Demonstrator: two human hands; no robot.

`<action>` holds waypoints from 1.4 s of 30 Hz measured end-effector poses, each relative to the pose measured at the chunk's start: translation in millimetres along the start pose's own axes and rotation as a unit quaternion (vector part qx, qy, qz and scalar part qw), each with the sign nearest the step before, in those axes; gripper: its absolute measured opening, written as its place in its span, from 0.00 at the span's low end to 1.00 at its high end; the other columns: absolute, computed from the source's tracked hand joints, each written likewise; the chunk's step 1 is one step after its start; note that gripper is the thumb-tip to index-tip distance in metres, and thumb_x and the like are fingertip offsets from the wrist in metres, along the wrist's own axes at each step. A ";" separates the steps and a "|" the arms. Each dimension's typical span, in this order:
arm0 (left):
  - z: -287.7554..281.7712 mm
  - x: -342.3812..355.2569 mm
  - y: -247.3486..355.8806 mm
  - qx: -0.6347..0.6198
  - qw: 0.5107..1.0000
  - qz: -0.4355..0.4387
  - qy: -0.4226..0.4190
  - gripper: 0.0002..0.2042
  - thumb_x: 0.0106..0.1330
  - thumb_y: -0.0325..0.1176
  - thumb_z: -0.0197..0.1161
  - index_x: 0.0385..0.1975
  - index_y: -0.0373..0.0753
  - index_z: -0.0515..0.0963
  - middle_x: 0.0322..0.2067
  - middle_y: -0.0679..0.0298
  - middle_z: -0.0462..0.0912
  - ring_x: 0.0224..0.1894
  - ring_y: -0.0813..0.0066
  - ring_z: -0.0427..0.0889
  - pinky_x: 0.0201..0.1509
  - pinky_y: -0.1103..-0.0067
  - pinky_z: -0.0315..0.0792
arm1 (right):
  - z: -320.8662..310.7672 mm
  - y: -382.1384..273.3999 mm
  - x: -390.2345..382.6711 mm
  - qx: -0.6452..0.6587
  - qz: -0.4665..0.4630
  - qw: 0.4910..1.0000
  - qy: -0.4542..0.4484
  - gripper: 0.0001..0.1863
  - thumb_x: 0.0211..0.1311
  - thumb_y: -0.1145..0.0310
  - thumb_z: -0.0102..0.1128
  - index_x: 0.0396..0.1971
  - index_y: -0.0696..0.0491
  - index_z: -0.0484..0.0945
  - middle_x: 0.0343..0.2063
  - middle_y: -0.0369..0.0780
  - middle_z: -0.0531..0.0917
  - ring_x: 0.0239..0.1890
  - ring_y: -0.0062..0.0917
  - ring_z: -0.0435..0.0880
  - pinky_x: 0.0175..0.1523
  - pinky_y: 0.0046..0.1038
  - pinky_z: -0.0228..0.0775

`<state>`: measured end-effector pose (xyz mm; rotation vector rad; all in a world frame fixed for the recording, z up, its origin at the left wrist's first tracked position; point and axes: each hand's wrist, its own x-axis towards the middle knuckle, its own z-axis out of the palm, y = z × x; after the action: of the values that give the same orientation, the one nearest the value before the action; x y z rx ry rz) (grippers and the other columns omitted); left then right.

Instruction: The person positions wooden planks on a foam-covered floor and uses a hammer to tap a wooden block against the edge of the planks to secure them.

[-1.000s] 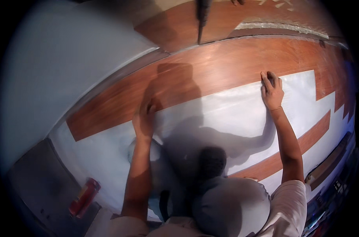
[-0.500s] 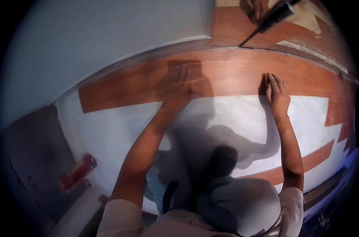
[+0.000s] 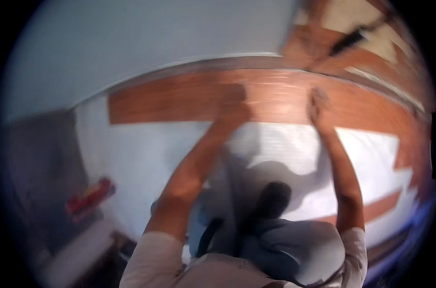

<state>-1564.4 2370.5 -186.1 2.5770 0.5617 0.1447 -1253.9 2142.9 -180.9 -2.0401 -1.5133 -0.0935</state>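
Note:
Both of my arms reach forward over a reddish-brown wood-look plank that lies along the wall's foot, on a white sheet. My left hand is at the plank's middle, in shadow, its fingers smeared by motion. Farther right, my right hand is over the same plank, near its lit patch. That hand is blurred too, and whether its fingers press on the plank cannot be made out.
A pale grey wall panel rises behind the plank. At upper right is a black-handled tool near more brown planks. A red cylindrical object lies at left. My bent knee and dark shoe are below.
The view has shifted and blurred. My left hand appears farther right and my right hand slightly left, so they are closer together. A co-worker's hand, clear earlier near the black-handled tool, is indistinct.

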 end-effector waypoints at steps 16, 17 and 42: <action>-61.4 -12.5 9.8 0.066 0.994 -0.038 -0.072 0.57 0.51 0.55 0.74 0.76 0.29 0.52 0.79 0.44 0.42 0.81 0.44 0.40 0.83 0.61 0.41 | -18.6 -48.0 22.4 -0.065 0.019 0.997 -0.036 0.24 0.58 0.70 0.63 0.57 0.54 0.80 0.62 0.39 0.79 0.66 0.32 0.75 0.56 0.32 0.80; -62.0 -11.5 9.0 0.062 0.995 -0.038 -0.071 0.57 0.51 0.54 0.75 0.76 0.29 0.51 0.79 0.43 0.42 0.81 0.43 0.40 0.83 0.60 0.41 | -17.0 -47.7 23.1 -0.072 0.018 0.997 -0.032 0.23 0.59 0.69 0.63 0.56 0.54 0.81 0.62 0.39 0.79 0.65 0.33 0.75 0.54 0.32 0.81; -139.8 -133.6 -17.4 -0.078 0.961 -0.258 -0.055 0.27 0.74 0.37 0.61 0.69 0.31 0.69 0.71 0.47 0.68 0.73 0.55 0.68 0.76 0.69 0.60 | -10.6 -28.5 1.0 -0.073 0.045 0.996 -0.015 0.25 0.57 0.64 0.64 0.55 0.57 0.81 0.61 0.40 0.78 0.67 0.34 0.73 0.56 0.32 0.79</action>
<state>-1720.5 2391.1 -72.5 2.1877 1.1051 -0.1278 -1275.9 2143.6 -160.0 -2.2311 -1.4692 -0.1423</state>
